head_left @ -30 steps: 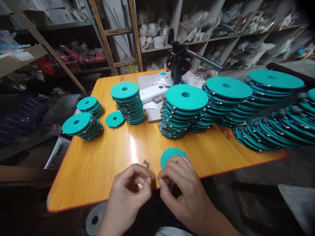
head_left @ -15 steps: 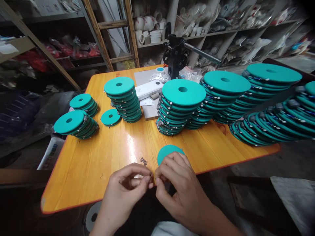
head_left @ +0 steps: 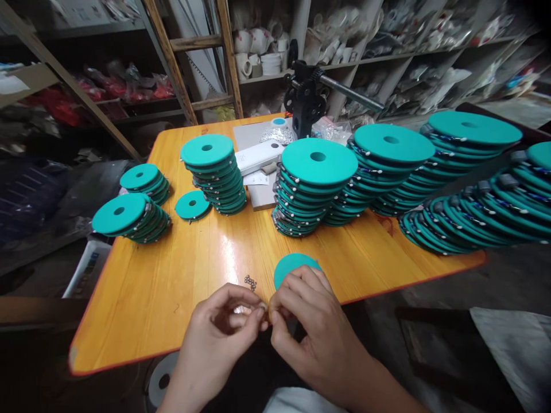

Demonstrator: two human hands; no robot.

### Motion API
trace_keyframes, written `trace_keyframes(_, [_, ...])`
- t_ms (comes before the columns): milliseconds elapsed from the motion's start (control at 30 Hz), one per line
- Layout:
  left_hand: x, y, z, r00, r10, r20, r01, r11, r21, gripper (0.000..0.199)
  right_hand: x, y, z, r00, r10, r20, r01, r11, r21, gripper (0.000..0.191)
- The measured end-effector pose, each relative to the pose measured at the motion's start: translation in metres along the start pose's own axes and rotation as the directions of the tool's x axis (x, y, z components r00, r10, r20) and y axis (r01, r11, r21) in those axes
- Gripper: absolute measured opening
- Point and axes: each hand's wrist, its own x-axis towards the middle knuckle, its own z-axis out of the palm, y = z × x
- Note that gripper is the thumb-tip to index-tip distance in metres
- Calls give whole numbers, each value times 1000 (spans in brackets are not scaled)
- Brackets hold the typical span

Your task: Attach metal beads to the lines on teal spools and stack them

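At the table's front edge, my left hand [head_left: 226, 330] has its thumb and index finger pinched together; what lies between the fingertips is too small to name. Close beside it, my right hand [head_left: 307, 327] is also pinched, its fingertips nearly meeting those of the left. Whatever it grips is hidden. Behind my right hand lies a flat green disc [head_left: 289, 268], partly covered by the fingers. A small cluster of dark beads [head_left: 250, 281] rests on the wood just beyond my left hand.
Stacks of green spools [head_left: 318, 162] stand across the orange table [head_left: 142, 298], with taller ones [head_left: 394, 142] at the right. Behind them are a black metal tool [head_left: 305, 100] with a lever and a white box [head_left: 258, 158]. A wooden ladder [head_left: 198, 43] leans near shelves.
The view has shifted very slightly. Both hands keep nearly the same pinched pose, with their fingertips a little closer together.
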Motion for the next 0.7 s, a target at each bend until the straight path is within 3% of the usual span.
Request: trace_keyframes(700, [0, -1, 1, 998, 52, -29, -50, 998, 38, 10, -2, 0, 1, 1000, -2, 1, 2, 1000, -20, 11])
